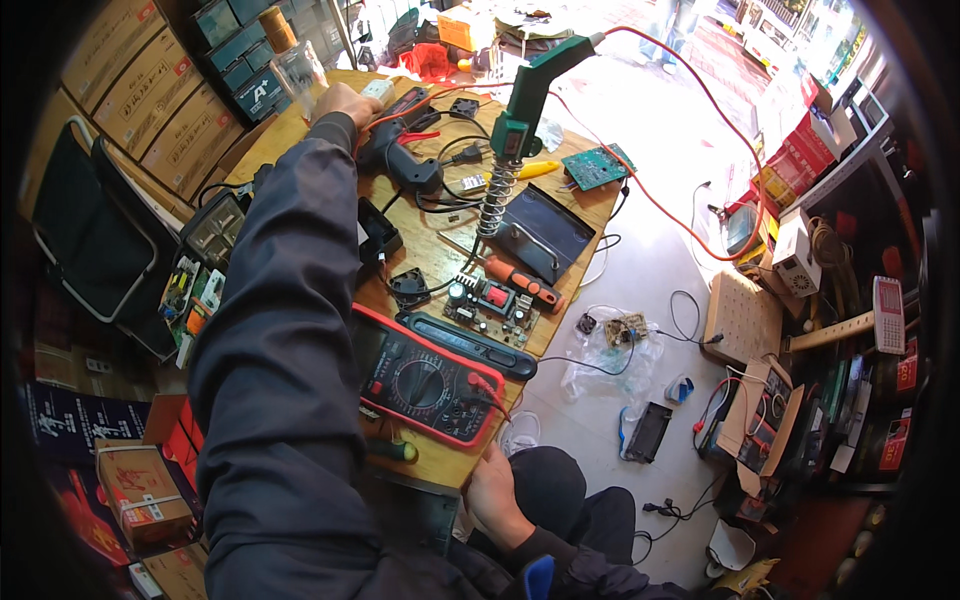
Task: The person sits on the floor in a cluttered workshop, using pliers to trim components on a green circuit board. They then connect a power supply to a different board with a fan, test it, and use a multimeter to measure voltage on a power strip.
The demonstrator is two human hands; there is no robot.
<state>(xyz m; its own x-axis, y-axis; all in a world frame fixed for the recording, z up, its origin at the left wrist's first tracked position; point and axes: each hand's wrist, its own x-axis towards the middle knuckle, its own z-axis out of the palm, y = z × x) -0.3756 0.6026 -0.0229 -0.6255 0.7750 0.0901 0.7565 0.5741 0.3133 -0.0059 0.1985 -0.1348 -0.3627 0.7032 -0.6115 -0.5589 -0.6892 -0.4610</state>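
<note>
One hand, our left hand [343, 103], reaches to the upper left, fingers closed on a clear plastic container [298, 72]; our right hand [497, 492] rests low, loosely curled, empty.

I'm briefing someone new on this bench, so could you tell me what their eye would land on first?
First the red-and-black multimeter at the near edge of the wooden table, with a small circuit board just beyond it. Next the green soldering iron standing upright in its coil stand mid-table. The left hand reaches to the far corner; the right hand rests by the near edge.
</note>
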